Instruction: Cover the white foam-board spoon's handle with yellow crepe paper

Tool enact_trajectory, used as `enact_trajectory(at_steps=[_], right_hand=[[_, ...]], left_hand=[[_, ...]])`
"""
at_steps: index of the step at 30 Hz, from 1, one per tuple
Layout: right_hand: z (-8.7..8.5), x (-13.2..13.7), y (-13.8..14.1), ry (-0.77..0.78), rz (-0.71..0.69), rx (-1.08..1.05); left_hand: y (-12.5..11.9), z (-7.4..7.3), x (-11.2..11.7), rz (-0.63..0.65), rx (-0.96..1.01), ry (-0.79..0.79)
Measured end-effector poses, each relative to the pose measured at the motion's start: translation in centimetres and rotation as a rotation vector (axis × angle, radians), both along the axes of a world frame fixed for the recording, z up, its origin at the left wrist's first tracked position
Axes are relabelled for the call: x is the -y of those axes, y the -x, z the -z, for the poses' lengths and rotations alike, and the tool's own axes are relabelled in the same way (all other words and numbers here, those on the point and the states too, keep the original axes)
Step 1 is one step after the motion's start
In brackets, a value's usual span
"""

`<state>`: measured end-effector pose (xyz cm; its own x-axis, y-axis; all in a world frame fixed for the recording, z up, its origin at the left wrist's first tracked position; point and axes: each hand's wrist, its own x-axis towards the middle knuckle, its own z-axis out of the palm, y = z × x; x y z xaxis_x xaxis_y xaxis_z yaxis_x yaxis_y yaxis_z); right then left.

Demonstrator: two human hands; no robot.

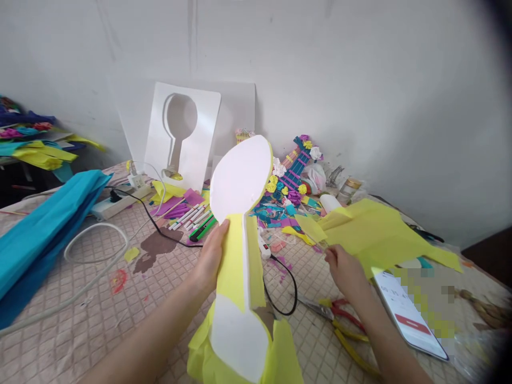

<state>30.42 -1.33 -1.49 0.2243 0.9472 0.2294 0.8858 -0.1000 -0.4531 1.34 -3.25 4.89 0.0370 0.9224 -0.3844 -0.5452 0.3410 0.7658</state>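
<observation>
My left hand (211, 258) is closed round the narrow middle of a white foam cut-out (240, 178) shaped like a big spoon. Yellow crepe paper (234, 264) partly wraps its stem and bunches at its bottom. The cut-out stands upright above the table. My right hand (344, 266) reaches to the right and pinches the near edge of a loose yellow paper sheet (376, 234) lying on the table.
A white foam board (200, 138) with the matching cut-out hole leans on the wall. Blue paper (36, 234) lies at left, with a power strip (116, 205), cables and pens (192, 217). Scissors (320, 309), yellow-handled pliers (352, 341), a phone (408, 314) and paper craft scraps (294, 178) lie at right.
</observation>
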Motion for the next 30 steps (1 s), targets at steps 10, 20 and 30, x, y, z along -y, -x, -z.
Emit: enact_trajectory(at_steps=[10, 20, 30], right_hand=[[-2.1, 1.9, 13.3, 0.011, -0.445, -0.877], [-2.0, 4.9, 15.5, 0.134, -0.417, -1.351], [-2.5, 5.5, 14.9, 0.061, -0.410, -1.214]], left_hand=[[0.2, 0.2, 0.1, 0.209, 0.239, 0.082], [-0.3, 0.4, 0.3, 0.145, 0.288, 0.125], [-0.3, 1.2, 0.2, 0.278, 0.382, 0.120]])
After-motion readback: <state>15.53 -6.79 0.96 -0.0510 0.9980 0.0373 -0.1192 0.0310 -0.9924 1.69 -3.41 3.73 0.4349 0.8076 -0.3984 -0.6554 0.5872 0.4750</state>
